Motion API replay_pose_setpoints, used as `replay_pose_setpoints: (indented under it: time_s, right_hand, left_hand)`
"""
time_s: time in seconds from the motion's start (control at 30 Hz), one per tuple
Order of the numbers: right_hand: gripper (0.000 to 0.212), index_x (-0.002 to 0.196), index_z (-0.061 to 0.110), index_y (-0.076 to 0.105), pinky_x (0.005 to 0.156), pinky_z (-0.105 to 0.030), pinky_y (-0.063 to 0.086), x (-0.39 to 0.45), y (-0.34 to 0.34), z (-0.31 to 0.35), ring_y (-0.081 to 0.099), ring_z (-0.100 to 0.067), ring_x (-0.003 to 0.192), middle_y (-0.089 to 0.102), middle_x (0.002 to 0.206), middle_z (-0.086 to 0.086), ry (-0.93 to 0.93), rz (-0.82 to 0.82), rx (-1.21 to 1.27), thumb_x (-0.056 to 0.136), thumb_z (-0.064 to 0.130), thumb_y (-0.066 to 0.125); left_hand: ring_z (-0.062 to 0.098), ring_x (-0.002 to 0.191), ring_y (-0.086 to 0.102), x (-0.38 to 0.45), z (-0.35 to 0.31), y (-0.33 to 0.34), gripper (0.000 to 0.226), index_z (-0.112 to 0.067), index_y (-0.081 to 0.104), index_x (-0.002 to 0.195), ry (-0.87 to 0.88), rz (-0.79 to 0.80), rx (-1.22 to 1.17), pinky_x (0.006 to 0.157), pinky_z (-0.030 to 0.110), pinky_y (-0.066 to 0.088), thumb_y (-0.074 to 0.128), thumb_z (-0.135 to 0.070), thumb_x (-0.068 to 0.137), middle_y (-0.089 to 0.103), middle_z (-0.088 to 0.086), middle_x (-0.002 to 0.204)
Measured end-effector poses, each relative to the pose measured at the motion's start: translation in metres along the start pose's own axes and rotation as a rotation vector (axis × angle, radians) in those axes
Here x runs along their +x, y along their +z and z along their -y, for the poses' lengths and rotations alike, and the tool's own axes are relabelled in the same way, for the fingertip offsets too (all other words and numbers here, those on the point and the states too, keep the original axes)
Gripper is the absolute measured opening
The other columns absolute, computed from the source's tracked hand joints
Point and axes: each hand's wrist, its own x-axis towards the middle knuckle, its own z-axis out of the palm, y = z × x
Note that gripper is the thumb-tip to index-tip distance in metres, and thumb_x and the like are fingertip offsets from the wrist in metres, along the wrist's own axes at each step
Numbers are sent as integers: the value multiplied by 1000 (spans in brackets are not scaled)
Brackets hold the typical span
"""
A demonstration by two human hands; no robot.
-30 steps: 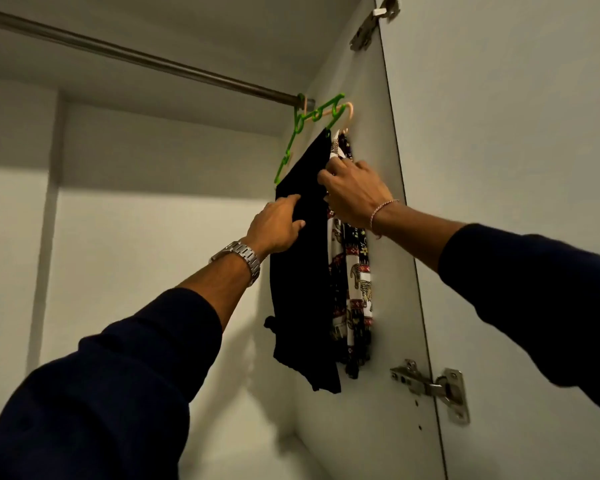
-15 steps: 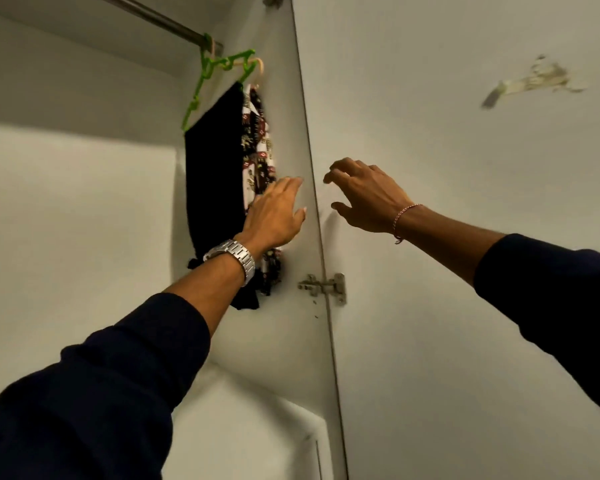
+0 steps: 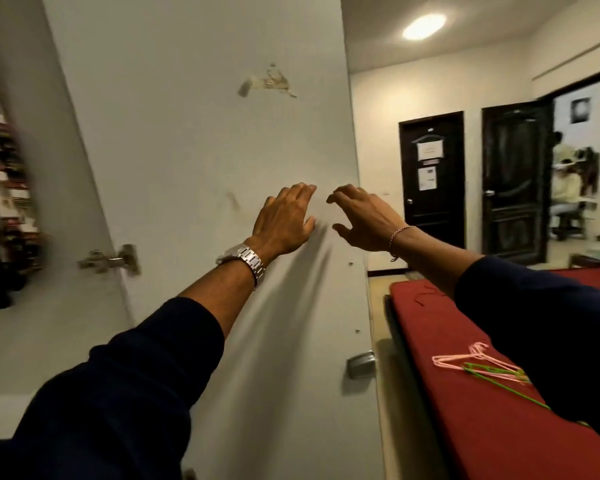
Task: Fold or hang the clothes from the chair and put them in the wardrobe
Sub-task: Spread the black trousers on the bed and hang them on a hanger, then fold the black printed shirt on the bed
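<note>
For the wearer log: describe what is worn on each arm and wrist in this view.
Both arms wear dark navy long sleeves, pushed up so the forearms are bare. By the left hand the wrist carries a silver metal link watch. By the right hand the wrist carries a thin pink and white cord bracelet with a short dangling end.

Both hands, left hand (image 3: pixel 284 220) and right hand (image 3: pixel 364 220), are reaching empty toward the wardrobe door (image 3: pixel 194 140). Hangers (image 3: pixel 478 363) are lying on the red surface (image 3: pixel 465 427)

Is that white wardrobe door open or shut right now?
Open. The wardrobe door shows its inner face with the hinge; hanging clothes show past its edge.
</note>
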Motion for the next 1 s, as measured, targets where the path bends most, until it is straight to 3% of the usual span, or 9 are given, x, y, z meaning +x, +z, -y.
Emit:
replay_pose_setpoints:
  time_s: [0.3,0.5,0.73,1.0]
  right_hand:
    - [57,142,14,46,92,-46,53,-137,-1,-191,57,-34,117,45,145,-13,227,253,-113,92,28,69]
    - [60,142,18,44,92,-47,54,-204,3,-313,60,-34,114,43,144,-10,370,396,-145,90,29,71]
    - [61,145,16,44,99,-47,49,-266,16,-415,53,-33,124,43,146,-11,486,534,-212,92,32,69]
    - [60,144,21,43,100,-45,49,-321,59,-505,52,-29,126,44,147,-7,621,648,-201,92,32,69]
  left_hand:
    - [29,134,45,68,-196,131,67,-14,32,153,251,105,-145,106,46,41,58,-36,96,40,10,153]
    - [29,139,41,113,-314,213,69,-14,30,154,318,189,-238,110,46,39,56,-40,96,36,10,157]
    - [28,147,29,143,-416,302,73,-12,27,155,437,299,-289,119,44,28,56,-44,97,28,13,161]
    - [28,147,30,177,-503,392,71,-14,28,155,492,423,-397,118,46,30,57,-43,97,27,11,162]
